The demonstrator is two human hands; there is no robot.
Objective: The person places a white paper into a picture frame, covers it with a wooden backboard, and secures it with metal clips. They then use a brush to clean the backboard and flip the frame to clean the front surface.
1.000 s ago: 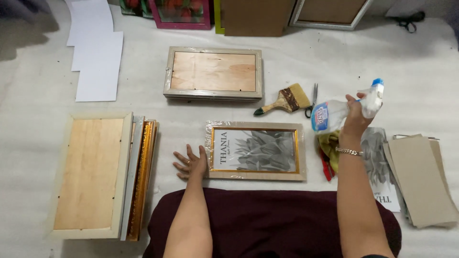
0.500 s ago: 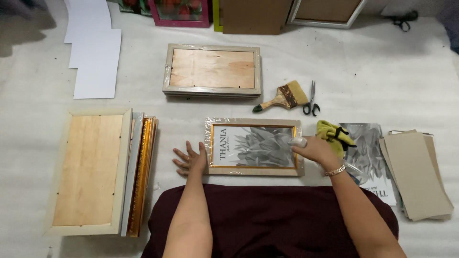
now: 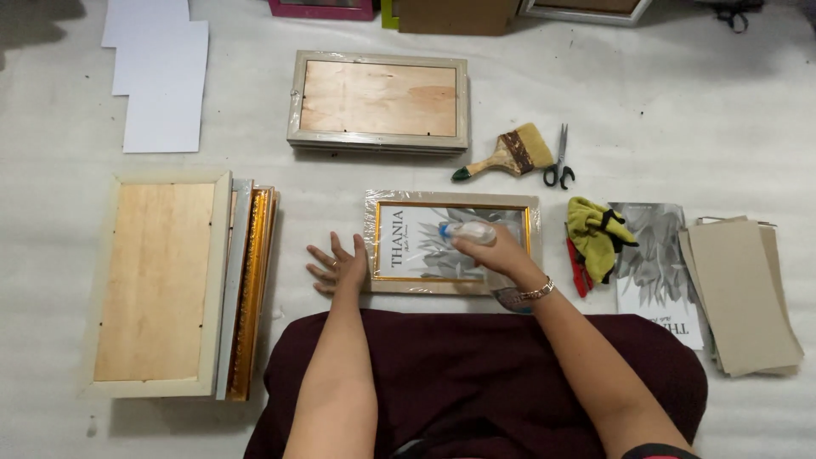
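I see a picture-framing workshop, worked on a padded white floor [image 3: 680, 110]. Stacked wooden frames [image 3: 161, 285], a brush [image 3: 510, 155], scissors [image 3: 559, 157] and backing boards [image 3: 744, 293] lie around.

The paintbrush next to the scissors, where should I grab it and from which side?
Probably by the wooden handle of the paintbrush, coming from above at its lower-left end. It lies flat with the handle pointing away from the scissors, so that end has open floor around it, and the bristles stay untouched.
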